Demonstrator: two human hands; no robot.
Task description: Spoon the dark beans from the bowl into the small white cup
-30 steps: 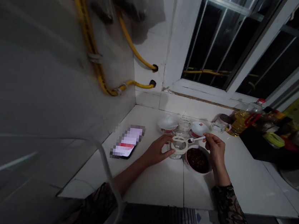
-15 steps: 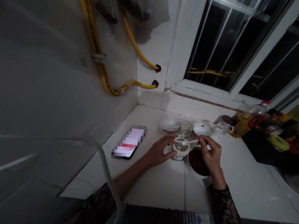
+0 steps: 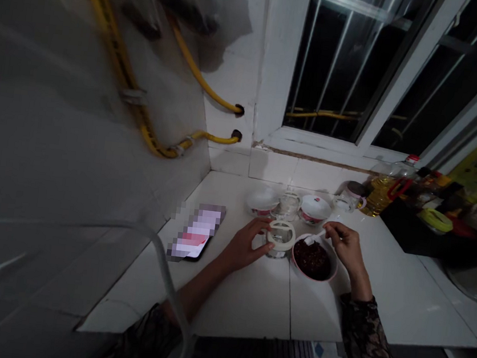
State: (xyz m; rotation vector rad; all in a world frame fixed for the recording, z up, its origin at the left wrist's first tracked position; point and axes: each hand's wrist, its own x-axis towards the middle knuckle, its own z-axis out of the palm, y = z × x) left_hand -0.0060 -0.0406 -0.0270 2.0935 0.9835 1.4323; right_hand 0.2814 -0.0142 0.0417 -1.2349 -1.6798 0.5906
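My left hand [image 3: 247, 243] grips the rim of a clear jar [image 3: 276, 252] with a pale ring-shaped collar around its mouth, standing on the counter. Between thumb and fingers, my right hand [image 3: 345, 246] pinches the handle of a small white spoon [image 3: 312, 239]. The spoon's bowl is over a bowl of dark red-brown sauce [image 3: 313, 262], just right of the jar; whether it touches the sauce I cannot tell. Behind the jar are a white bowl [image 3: 262, 199], another clear jar [image 3: 288, 205] and a second white bowl [image 3: 315, 207].
A lit phone [image 3: 200, 235] lies left on the white tiled counter [image 3: 245, 306]. At the right back stand a glass mug [image 3: 351, 196], an oil bottle [image 3: 383, 192] and a dark box [image 3: 409, 230] of condiments. A pale curved tube [image 3: 167, 274] crosses the lower left foreground.
My right hand has moved the spoon from over the jar's mouth to over the sauce bowl. My left hand stays on the jar. The camera view has shifted slightly.
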